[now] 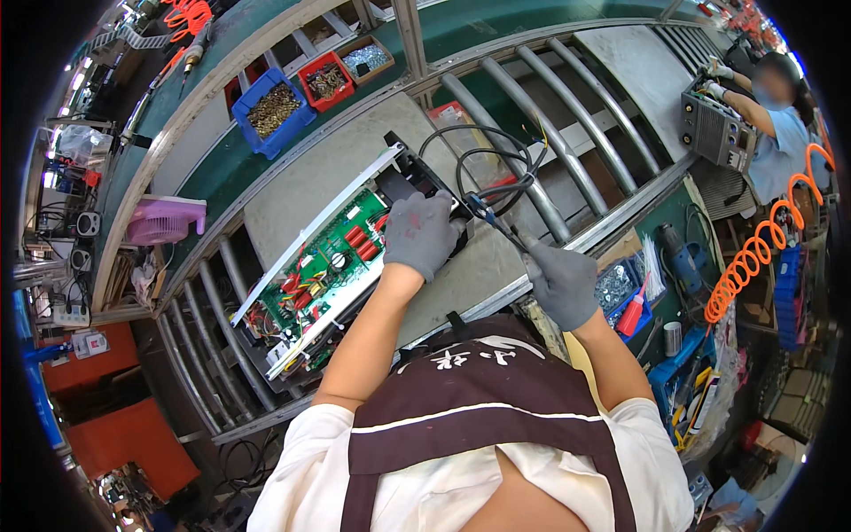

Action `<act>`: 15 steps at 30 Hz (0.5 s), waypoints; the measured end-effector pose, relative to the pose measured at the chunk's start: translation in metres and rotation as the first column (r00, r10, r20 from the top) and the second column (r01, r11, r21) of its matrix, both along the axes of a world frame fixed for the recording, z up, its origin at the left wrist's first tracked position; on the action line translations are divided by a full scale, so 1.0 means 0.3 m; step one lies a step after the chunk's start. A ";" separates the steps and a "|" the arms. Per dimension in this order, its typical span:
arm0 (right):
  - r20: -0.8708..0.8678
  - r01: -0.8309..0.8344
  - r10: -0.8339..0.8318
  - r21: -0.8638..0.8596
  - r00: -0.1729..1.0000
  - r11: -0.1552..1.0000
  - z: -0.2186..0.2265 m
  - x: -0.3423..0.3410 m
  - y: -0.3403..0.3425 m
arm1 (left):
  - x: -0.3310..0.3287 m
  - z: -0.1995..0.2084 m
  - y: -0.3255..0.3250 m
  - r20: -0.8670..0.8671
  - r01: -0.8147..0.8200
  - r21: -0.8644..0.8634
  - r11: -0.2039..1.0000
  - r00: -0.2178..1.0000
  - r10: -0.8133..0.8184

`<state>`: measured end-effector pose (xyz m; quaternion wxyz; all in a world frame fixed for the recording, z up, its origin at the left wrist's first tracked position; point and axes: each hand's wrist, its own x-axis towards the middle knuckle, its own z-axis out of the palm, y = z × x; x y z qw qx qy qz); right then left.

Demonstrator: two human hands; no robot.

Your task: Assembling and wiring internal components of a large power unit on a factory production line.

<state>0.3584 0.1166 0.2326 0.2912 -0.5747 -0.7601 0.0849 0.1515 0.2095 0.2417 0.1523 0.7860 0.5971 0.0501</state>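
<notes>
An open metal chassis with a green circuit board (332,257) lies slantwise on the work surface, with red components and wires along the board. My gloved left hand (421,234) grips its black end, fingers curled over the edge; the fingertips are partly hidden. From that end a black cable (486,152) runs out and loops over the rollers. My gloved right hand (562,282) is closed around a slim dark piece (507,230) pointing towards the cable and the chassis end. Whether this is a tool or part of the cable I cannot tell.
Metal rollers (545,120) flank the grey plate (292,208). Beyond stand a blue bin (273,111) and a red bin (325,78) of small metal parts. At right are a red bottle (631,312), a coiled orange hose (740,275) and a co-worker (780,124) handling another unit.
</notes>
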 end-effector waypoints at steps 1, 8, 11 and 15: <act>0.005 -0.010 0.010 0.001 1.000 1.000 0.000 -0.001 0.009 | 0.003 0.001 0.001 0.006 -0.007 -0.003 1.000 1.000 0.007; 0.091 -0.135 0.132 0.035 0.987 0.990 0.000 0.008 0.042 | -0.003 0.002 0.001 0.024 0.014 -0.027 1.000 1.000 -0.014; 0.181 -0.182 0.175 0.023 0.968 0.983 0.052 -0.033 0.062 | -0.008 -0.010 0.010 0.040 0.068 -0.003 0.998 0.997 -0.067; 0.280 -0.239 0.234 -0.017 0.931 0.971 0.051 -0.032 0.098 | -0.010 -0.018 0.024 0.031 0.041 0.024 0.999 0.999 -0.042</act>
